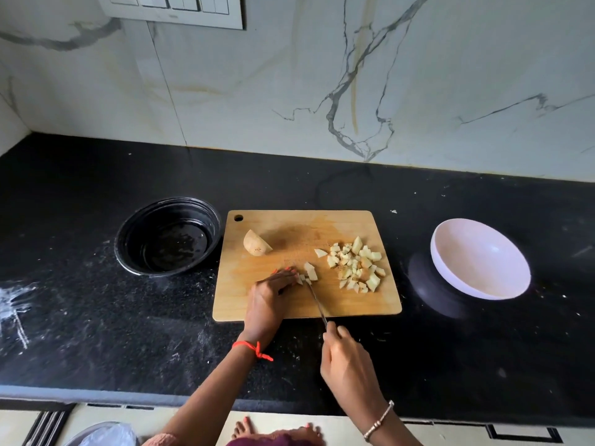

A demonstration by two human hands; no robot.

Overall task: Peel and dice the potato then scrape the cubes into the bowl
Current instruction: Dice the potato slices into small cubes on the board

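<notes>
A wooden cutting board [289, 304] lies on the black counter. My left hand [269, 296] presses a potato piece [302, 279] down near the board's middle, fingertips curled over it. In my right hand [346, 365] is a knife [317, 302], its blade slanting up to that piece. A freshly cut chunk [311, 271] lies just past the blade. A pile of several diced cubes [355, 267] sits on the board's right side. An uncut potato quarter [256, 243] rests at the upper left. The white bowl [479, 262] stands tilted to the right of the board.
A black round container [169, 236] stands left of the board, touching its edge. A marble backsplash rises behind the counter [96, 317], with a switch plate [174, 9] at top left. The counter's front edge runs below my wrists; feet show on the floor.
</notes>
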